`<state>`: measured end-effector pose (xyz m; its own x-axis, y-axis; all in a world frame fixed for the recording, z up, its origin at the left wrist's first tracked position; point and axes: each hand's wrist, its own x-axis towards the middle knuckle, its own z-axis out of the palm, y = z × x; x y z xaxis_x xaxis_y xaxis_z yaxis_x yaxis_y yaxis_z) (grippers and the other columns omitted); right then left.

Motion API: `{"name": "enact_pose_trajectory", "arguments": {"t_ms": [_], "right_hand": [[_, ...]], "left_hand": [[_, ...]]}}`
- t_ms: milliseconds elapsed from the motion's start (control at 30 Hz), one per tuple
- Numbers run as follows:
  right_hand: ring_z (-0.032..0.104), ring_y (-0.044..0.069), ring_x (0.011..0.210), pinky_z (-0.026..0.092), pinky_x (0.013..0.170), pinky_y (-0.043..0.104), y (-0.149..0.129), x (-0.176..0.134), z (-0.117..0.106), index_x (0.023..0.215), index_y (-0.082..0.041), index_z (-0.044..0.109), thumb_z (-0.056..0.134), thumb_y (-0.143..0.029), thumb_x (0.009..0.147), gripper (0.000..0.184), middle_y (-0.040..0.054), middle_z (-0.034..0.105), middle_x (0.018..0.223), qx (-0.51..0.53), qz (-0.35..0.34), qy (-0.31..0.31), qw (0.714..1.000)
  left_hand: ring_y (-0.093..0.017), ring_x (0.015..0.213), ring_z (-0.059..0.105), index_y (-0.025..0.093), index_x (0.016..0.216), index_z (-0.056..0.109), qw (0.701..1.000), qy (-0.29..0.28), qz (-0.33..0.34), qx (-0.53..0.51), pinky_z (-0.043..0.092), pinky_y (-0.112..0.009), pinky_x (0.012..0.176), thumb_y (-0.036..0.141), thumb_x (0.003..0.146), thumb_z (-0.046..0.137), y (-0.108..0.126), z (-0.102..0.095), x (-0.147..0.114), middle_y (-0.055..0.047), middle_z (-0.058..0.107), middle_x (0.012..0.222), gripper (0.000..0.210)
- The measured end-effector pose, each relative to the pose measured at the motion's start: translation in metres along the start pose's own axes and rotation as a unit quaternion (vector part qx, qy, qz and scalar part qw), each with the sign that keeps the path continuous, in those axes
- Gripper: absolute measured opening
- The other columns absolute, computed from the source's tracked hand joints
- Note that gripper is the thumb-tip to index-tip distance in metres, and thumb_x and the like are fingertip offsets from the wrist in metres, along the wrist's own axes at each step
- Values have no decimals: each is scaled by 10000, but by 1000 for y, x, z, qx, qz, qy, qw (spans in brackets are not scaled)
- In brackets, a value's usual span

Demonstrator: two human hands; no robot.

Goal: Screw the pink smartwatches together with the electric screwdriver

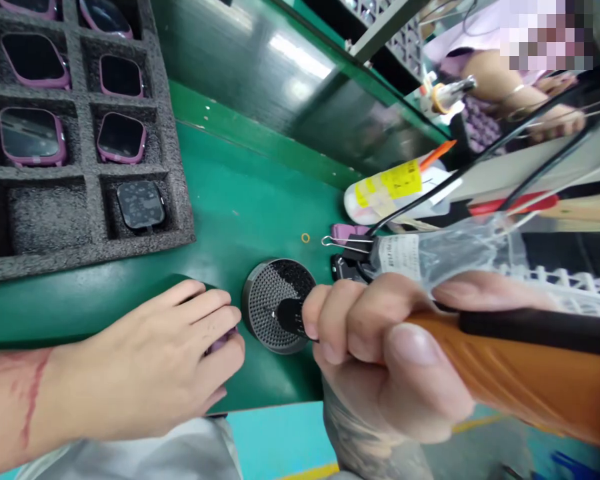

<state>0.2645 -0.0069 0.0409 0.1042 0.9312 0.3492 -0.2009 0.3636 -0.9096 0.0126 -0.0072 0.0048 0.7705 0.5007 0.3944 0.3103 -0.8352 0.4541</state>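
My right hand (385, 353) is wrapped round an orange and black electric screwdriver (540, 380). Its dark nose points down at a round perforated screw dish (267, 300), where small dark screws are heaped along the far right side. Left of the dish, my left hand (165, 353) rests low over the green bench with its fingers curled round a purple watch case (223, 341). Only a bit of that case shows between thumb and fingers. Whether the screwdriver's bit touches the screws, I cannot tell.
A grey foam tray (177, 153) at upper left holds several purple watches (123, 138) and one dark watch (141, 205). To the right are a white bottle (385, 190), a binder clip (357, 247), a plastic bag (450, 250) and cables. A co-worker's hand (555, 123) is beyond the partition.
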Motion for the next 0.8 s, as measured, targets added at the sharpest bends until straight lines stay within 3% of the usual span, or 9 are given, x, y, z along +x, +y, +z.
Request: {"name": "enact_pose_trajectory", "arguments": {"t_ms": [133,533,800], "right_hand": [[534,77,507,587,546,286,2,-1,1,1363,-349,819,847,-203,1190,228,-132,659,801,3,-5,-12,1000],[601,110,556,660,593,355,-5,1,-2,1395,-327,820,820,-185,1205,238,-95,687,870,-19,-11,-55,998],[586,99,556,636,580,340,-5,2,-1,1412,-323,819,808,-171,1211,252,-99,685,879,-19,-9,-54,998]], "left_hand": [[-304,1121,792,176,1311,865,1000,-16,13,4,608,-482,889,152,1243,751,0,6,-5,-114,903,1286,135],[-277,1151,771,225,1365,875,999,-25,24,-34,627,-441,1007,207,1269,791,-5,5,-8,-108,873,1327,129],[-272,1128,756,236,1351,888,998,-32,26,-42,620,-428,983,207,1274,770,-7,3,-7,-105,873,1313,143]]}}
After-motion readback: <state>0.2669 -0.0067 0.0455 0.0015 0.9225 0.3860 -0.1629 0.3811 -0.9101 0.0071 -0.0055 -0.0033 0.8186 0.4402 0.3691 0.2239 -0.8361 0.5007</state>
